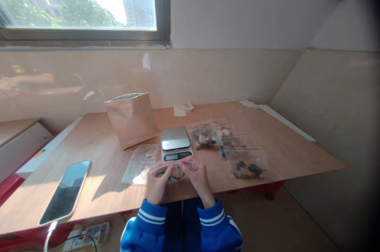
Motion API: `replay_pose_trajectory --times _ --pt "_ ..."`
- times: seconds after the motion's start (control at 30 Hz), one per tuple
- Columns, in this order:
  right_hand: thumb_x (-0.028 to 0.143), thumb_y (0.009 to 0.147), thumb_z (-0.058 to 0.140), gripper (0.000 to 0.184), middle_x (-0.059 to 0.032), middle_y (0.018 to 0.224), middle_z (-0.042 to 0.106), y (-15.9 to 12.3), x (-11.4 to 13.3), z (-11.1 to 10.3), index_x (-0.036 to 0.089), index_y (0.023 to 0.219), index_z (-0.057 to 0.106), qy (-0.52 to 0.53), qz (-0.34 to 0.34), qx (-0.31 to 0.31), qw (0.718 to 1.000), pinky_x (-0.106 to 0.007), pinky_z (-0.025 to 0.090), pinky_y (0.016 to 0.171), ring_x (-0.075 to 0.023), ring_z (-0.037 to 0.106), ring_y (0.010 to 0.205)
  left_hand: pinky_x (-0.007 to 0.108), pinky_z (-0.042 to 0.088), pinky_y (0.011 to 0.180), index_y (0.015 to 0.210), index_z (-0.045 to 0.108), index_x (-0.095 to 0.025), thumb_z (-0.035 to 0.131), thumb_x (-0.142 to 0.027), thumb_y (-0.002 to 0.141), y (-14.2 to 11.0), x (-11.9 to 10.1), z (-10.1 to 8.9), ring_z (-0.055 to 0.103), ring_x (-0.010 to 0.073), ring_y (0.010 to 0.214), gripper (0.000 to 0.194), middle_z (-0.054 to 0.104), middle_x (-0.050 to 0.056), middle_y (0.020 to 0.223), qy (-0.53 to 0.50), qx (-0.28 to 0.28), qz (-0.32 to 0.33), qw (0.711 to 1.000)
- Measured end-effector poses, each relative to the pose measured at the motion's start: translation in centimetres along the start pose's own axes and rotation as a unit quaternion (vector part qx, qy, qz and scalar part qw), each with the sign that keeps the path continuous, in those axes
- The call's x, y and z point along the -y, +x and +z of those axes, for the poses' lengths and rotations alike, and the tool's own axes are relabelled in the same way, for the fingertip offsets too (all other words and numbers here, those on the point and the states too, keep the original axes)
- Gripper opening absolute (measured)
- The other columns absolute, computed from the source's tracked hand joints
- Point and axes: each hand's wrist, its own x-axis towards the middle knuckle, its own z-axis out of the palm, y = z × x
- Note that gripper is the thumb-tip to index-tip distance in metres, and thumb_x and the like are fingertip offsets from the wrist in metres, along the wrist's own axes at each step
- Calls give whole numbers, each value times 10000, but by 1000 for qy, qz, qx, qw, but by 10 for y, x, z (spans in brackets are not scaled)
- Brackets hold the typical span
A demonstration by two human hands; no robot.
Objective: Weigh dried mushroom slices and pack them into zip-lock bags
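Both hands pinch the top edge of a clear zip bag (175, 173) with dried brown and dark pieces inside. My left hand (157, 184) grips the bag's left part, and my right hand (198, 177) grips its right part, thumbs close together at the red-lined seal. Just beyond the bag lies a kitchen scale (175, 139) with a silver plate and a dark display strip. Left of my left hand, a flat clear plastic bag (139, 165) rests on the table. To the right, a filled zip bag (247, 165) lies near several similar ones.
A standing brown paper pouch (132, 121), open at the top, is behind the flat bag. A phone (65, 192) with a white cable (49, 236) lies at the table's left front. Crumpled tissue (186, 107) sits at the back of the wooden table (285, 145).
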Motion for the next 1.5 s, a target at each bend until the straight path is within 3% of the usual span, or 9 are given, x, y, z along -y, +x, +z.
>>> replay_pose_trajectory --times 0.27,0.53,0.73,0.87,1.03,1.2,1.33,1.4,1.5 --pt "311 784 688 141 -44 890 705 1 7 3 207 880 690 57 26 51 997 -336 534 843 -207 680 873 308 523 801 818 756 -161 684 -318 774 3 -2 0 670 223 870 179 735 79 866 7 11 2 1000" --pt "290 773 684 105 -24 783 671 2 7 7 190 785 655 36 29 24 999 -273 549 731 -171 671 759 302 529 780 821 737 -160 673 -328 786 -1 -3 4 672 211 847 184 723 76 846 30 10 18 999" --pt "296 797 659 137 -3 721 624 -2 1 20 177 759 603 50 28 -41 997 -236 526 601 -139 633 650 309 537 749 867 714 -165 670 -353 782 -8 -5 21 675 207 822 211 723 70 849 51 -77 8 996" --pt "335 813 665 165 -38 773 651 -3 3 13 174 779 675 27 15 -44 999 -269 525 663 -170 643 734 310 529 777 845 734 -180 687 -358 765 -7 -8 21 674 207 828 201 730 61 844 51 -103 8 993" --pt "400 894 561 300 -65 785 698 -1 15 -8 189 784 745 -13 19 -11 1000 -308 511 755 -199 646 793 321 513 832 801 779 -195 698 -370 750 -1 -16 14 676 234 876 200 753 60 842 23 -68 -45 996" --pt "552 905 462 489 -100 818 723 -3 14 -15 157 842 742 73 82 16 994 -338 544 742 -230 679 784 332 529 790 794 775 -166 653 -455 777 0 -18 16 688 238 818 314 749 70 798 -96 -37 -131 986" --pt "717 865 310 696 -96 656 693 -5 6 -17 171 719 716 31 155 -66 985 -340 544 649 -244 673 681 350 541 728 758 759 -141 542 -571 816 0 -12 17 690 246 776 485 733 96 740 -179 -10 -199 963" --pt "745 835 334 686 -89 638 680 -5 8 -23 185 672 695 -26 174 -119 977 -338 534 646 -248 664 681 364 532 783 834 761 -144 477 -613 833 1 -10 12 682 256 860 548 739 111 812 -160 21 -209 965" --pt "731 822 388 638 -67 588 650 5 20 -46 189 666 685 -83 184 -175 964 -334 518 622 -242 642 641 385 503 854 965 746 -160 315 -678 854 6 -9 -7 649 264 969 683 728 125 981 -82 47 -173 980"
